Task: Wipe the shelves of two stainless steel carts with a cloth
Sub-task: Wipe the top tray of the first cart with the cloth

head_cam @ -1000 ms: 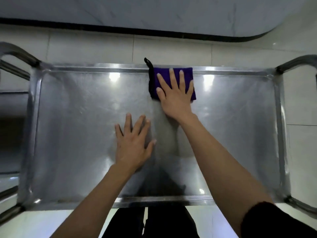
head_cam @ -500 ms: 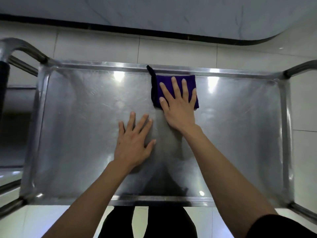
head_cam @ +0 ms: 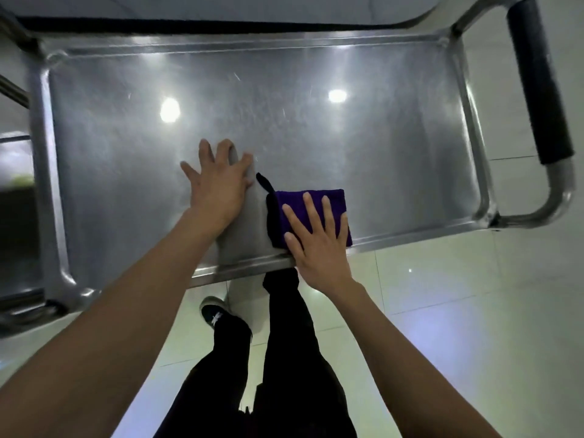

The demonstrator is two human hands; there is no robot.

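The stainless steel cart's top shelf (head_cam: 379, 137) fills the upper part of the head view. A folded purple cloth (head_cam: 339, 200) with a black loop lies at the shelf's near edge. My right hand (head_cam: 319, 241) presses flat on the cloth with straight, spread fingers, its palm over the near rim. My left hand (head_cam: 218, 188) rests flat on the bare metal just left of the cloth, fingers spread.
The cart's handle with a black grip (head_cam: 537, 83) curves off its right end. A second steel frame (head_cam: 15, 90) stands at the left edge. Pale floor tiles (head_cam: 458, 311) lie below, with my dark trousers and one shoe (head_cam: 218, 314) under the near rim.
My right hand has dragged the cloth from the far rim back to the near edge. The left hand stays flat on the shelf. My view has shifted, bringing the right handle into sight.
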